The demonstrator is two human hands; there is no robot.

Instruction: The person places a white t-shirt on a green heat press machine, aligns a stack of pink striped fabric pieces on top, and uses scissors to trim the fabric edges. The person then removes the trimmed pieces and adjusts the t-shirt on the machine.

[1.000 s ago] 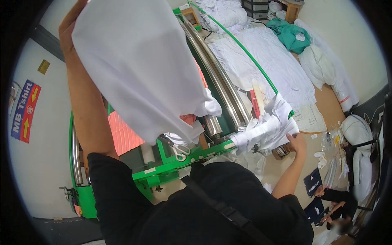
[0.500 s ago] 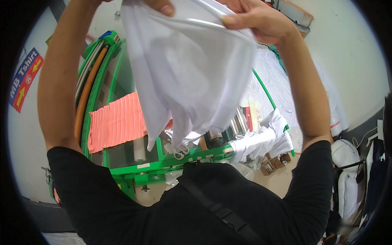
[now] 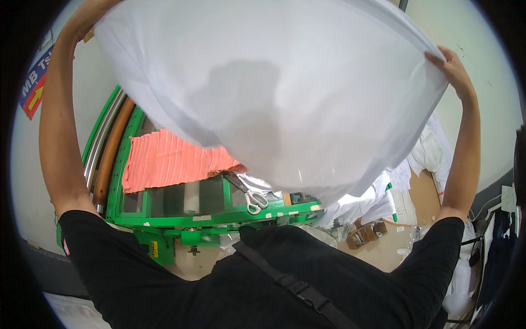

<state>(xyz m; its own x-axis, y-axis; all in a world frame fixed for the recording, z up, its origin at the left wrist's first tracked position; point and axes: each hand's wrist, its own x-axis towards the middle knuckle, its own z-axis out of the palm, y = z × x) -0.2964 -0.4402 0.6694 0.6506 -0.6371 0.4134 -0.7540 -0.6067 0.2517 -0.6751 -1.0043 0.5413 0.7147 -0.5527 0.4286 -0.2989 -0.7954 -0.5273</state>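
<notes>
White cloth [image 3: 307,98]: I have it raised and spread wide over the green machine [image 3: 170,221], blocking much of my head view.
Right hand [image 3: 452,66]: pinching the cloth's right edge between thumb and fingers.
Left hand [image 3: 97,9]: at the cloth's upper left corner; its fingers are out of my sight, so I cannot tell how they close.
Snag risk: scissors [image 3: 249,194] lie on the machine near the hanging hem; if it dips, I judge it could catch on them.
Drag risk: the hem overlaps the coral striped fabric [image 3: 170,162] in my view, touching or not I can't tell; a low sweep could pull that crooked.
Slip risk: the right pinch takes only an edge, so a sharp tug could free it and fold the cloth.
Open cardboard box [image 3: 378,228]: on the floor beside the machine's right end; small things inside, too jumbled to name.
</notes>
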